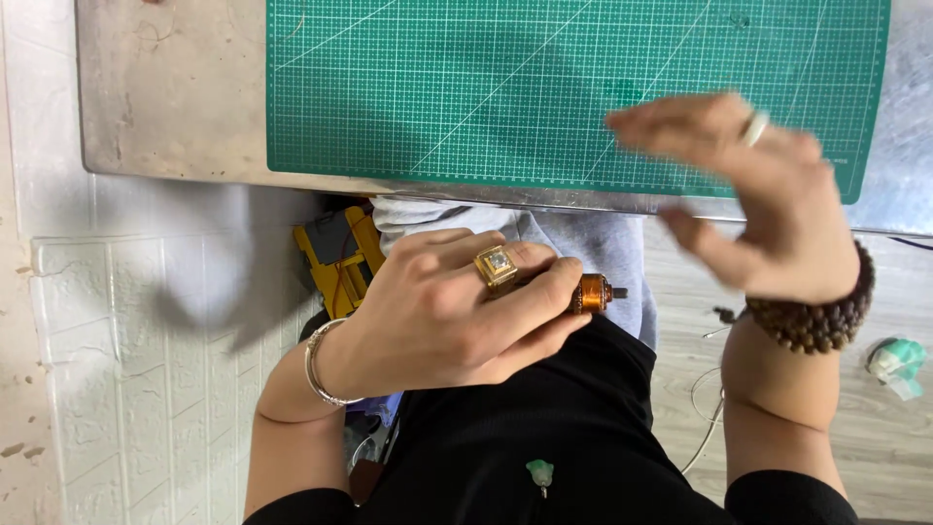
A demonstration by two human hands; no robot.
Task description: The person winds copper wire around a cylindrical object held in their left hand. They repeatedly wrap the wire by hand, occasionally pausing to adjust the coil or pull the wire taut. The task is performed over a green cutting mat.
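Presently the left hand [447,311] is clamped around a small copper-wound motor armature [591,292], fingers wrapped over most of it, so that only its orange winding end and short shaft stub show past the fingertips. It is held over the person's lap, just below the near edge of the green cutting mat [544,87], clear of the bench [165,97]. The right hand [768,204] is spread wide and holds nothing, blurred, hovering over the mat's near right corner.

Risks, as judged: the armature has no support beneath it; a slackened grip would drop it past the mat's edge to the floor [875,437], where the shaft or windings could suffer. The ring [497,264] on the left hand sits close to the copper and could scuff it. The bead bracelet [812,316] may snag loose wire below the mat.
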